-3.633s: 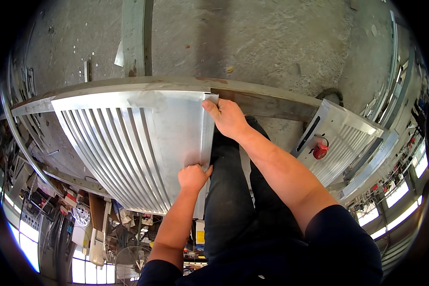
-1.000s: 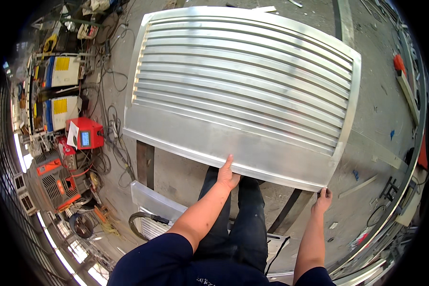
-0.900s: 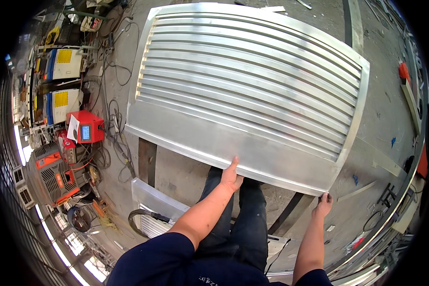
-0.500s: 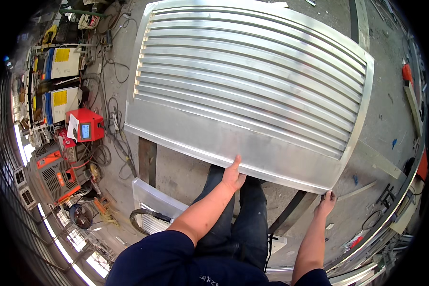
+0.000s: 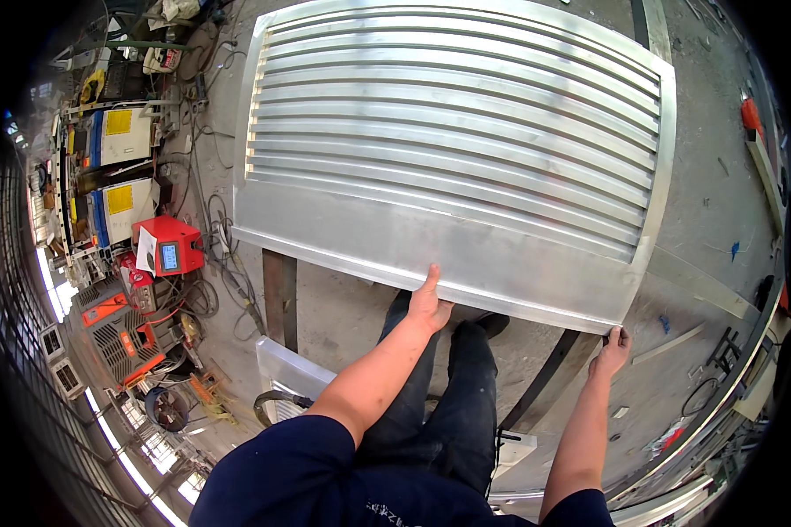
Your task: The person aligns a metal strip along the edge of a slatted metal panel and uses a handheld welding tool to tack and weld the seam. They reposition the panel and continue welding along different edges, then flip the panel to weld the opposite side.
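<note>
left hand [image 5: 427, 306] clamped on near edge of large silver slatted metal panel [image 5: 448, 233], thumb on top, fingers hidden below, right hand [image 5: 613, 350] gripping its near right corner, hands well apart. panel lies slats up just ahead of dark-trousered legs [image 5: 470, 382], over two dark metal beams [image 5: 280, 303], can't tell if resting on them or partly lifted. step looks like positioning panel by its edge, next move calls for even two-handed support
</note>
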Demonstrator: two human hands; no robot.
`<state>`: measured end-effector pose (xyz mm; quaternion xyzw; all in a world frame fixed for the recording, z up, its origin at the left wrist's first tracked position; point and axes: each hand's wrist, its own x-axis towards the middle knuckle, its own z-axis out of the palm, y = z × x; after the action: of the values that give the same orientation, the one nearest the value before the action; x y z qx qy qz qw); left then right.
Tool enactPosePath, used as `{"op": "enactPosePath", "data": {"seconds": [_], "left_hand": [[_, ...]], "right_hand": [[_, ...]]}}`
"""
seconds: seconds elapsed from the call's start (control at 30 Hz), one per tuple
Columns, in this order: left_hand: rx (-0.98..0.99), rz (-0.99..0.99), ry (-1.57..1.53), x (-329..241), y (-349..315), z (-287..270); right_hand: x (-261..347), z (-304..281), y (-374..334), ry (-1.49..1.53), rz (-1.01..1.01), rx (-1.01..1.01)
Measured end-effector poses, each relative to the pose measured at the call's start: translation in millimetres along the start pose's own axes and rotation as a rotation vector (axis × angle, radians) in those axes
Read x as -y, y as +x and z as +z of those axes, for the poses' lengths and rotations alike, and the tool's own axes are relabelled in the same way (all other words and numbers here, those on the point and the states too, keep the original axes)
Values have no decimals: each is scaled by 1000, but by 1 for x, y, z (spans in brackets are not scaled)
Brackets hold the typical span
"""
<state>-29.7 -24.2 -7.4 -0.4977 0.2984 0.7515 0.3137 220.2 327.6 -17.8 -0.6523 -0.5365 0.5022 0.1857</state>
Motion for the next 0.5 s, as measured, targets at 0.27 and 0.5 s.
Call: {"op": "enactPosePath", "data": {"seconds": [0.27, 0.5], "left_hand": [[600, -86, 1625, 12, -77, 25], [1522, 1047, 2468, 77, -34, 139]], "right_hand": [[6, -5, 1, 21, 61, 32], [16, 7, -7, 69, 126, -31]]}}
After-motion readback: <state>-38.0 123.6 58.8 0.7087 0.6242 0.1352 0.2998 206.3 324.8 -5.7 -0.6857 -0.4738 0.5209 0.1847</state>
